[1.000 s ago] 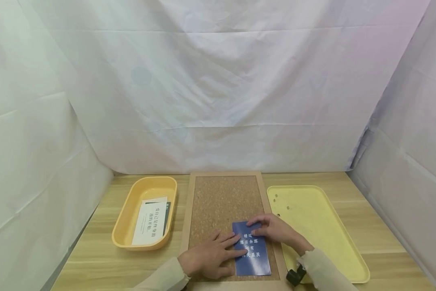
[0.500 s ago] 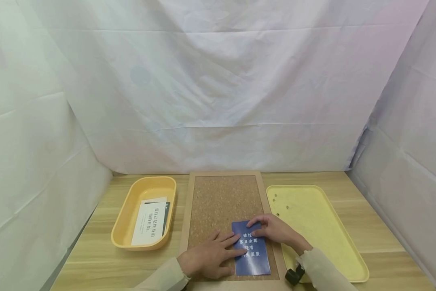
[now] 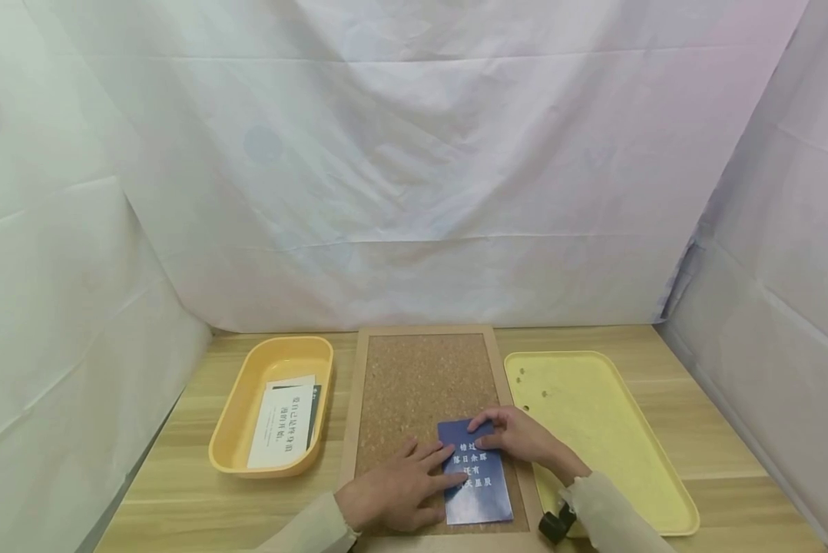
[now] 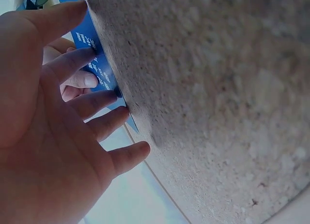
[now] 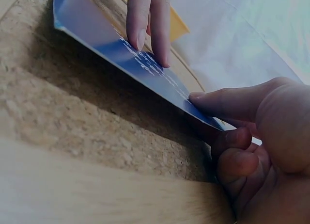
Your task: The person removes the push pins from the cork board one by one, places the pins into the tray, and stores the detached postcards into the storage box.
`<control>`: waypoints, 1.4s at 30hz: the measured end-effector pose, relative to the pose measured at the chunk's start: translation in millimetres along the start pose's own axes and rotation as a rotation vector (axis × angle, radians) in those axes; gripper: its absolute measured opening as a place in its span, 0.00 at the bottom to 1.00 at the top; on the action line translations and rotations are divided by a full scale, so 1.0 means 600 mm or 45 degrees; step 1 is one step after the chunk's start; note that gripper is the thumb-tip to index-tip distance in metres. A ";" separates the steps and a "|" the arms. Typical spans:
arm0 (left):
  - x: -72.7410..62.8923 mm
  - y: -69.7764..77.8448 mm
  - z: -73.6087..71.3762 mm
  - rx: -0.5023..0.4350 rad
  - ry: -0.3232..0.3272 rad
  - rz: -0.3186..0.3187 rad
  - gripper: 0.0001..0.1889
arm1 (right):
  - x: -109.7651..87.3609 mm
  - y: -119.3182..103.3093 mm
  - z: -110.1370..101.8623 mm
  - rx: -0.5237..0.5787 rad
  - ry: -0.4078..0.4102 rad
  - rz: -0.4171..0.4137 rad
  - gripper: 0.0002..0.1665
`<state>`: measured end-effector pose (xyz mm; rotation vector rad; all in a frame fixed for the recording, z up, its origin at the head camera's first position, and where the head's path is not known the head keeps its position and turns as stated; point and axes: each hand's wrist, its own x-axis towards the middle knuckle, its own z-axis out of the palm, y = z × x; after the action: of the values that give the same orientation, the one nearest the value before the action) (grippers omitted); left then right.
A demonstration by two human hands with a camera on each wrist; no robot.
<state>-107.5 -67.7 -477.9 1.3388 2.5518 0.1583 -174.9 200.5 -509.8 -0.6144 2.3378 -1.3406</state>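
A blue card (image 3: 478, 499) with white writing lies over the lower right part of a framed cork board (image 3: 424, 376). My left hand (image 3: 396, 491) has its fingers spread, with fingertips pressing on the card's left part. At the card's upper right my right hand (image 3: 524, 438) pinches it. The right wrist view shows the thumb (image 5: 227, 102) on top of the card and curled fingers (image 5: 237, 156) at its edge. There the near edge of the card (image 5: 106, 49) stands slightly off the cork and casts a shadow.
An orange-yellow basin (image 3: 237, 415) with several cards (image 3: 283, 430) stands left of the board. On the right, a yellow tray (image 3: 621, 453) holds several tiny brass-coloured pieces (image 3: 544, 394), too small to identify. White cloth (image 3: 421, 192) hangs behind and at both sides.
Both hands and the card keep their places. Only the head view has shifted very slightly.
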 end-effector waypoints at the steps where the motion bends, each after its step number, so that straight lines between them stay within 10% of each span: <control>1: 0.000 0.001 0.000 0.002 0.002 -0.003 0.28 | 0.000 0.000 0.000 0.002 -0.001 0.001 0.09; 20: -0.006 -0.005 -0.010 -0.012 0.084 0.032 0.28 | -0.002 0.000 0.001 0.032 0.003 -0.005 0.09; 42: -0.030 -0.026 -0.033 -0.006 0.452 0.085 0.27 | -0.006 -0.006 0.002 0.112 -0.003 -0.054 0.10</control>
<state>-115.6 -91.3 -459.3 1.5113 2.7864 0.4515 -171.0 199.9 -506.6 -0.6416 2.2616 -1.4521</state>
